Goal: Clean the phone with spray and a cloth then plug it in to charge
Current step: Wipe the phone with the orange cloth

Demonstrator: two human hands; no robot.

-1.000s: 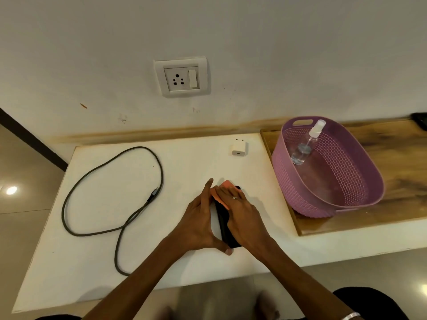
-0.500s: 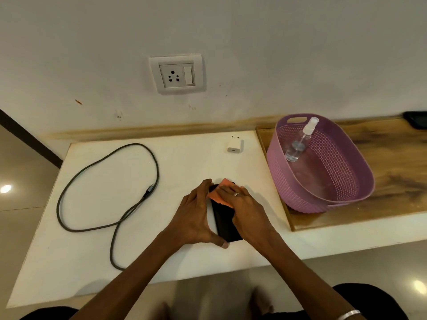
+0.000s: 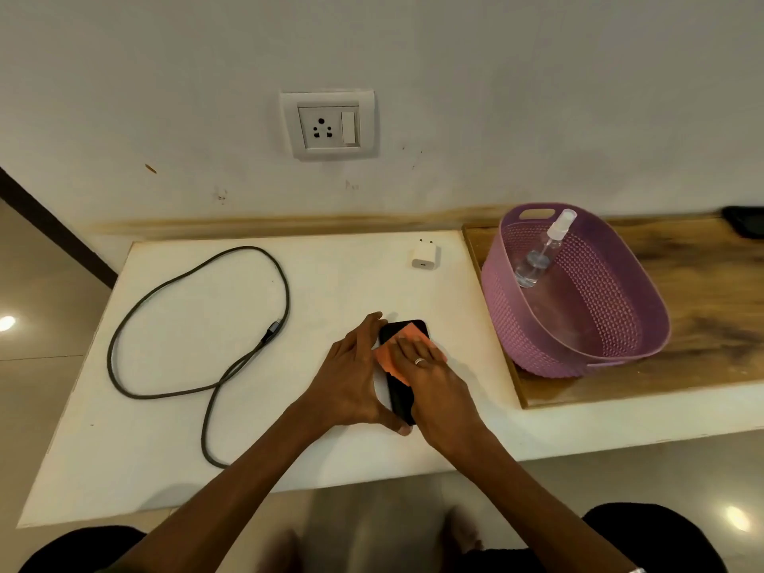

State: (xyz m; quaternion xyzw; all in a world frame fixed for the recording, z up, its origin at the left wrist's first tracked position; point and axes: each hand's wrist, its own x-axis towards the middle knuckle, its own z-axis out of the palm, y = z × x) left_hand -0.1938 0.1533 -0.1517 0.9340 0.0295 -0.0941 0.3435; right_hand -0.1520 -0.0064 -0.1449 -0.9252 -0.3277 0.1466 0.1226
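A black phone (image 3: 400, 397) lies flat on the white table (image 3: 198, 332). My left hand (image 3: 353, 378) grips its left edge, thumb at the near end. My right hand (image 3: 430, 380), a ring on one finger, presses an orange cloth (image 3: 388, 361) flat on the phone's screen. A clear spray bottle (image 3: 541, 256) leans inside the purple basket (image 3: 620, 349) to the right. A white charger plug (image 3: 423, 254) sits at the table's back. A dark cable (image 3: 194, 320) loops on the left. The wall socket (image 3: 328, 126) is above the table.
The basket stands on a wooden board (image 3: 711, 308) right of the table. A dark object (image 3: 746, 225) sits at the board's far right edge. The floor (image 3: 37, 345) lies left of the table and below its near edge.
My right hand has slid the orange cloth back along the phone toward me, uncovering the phone's far end. My left hand keeps its hold.
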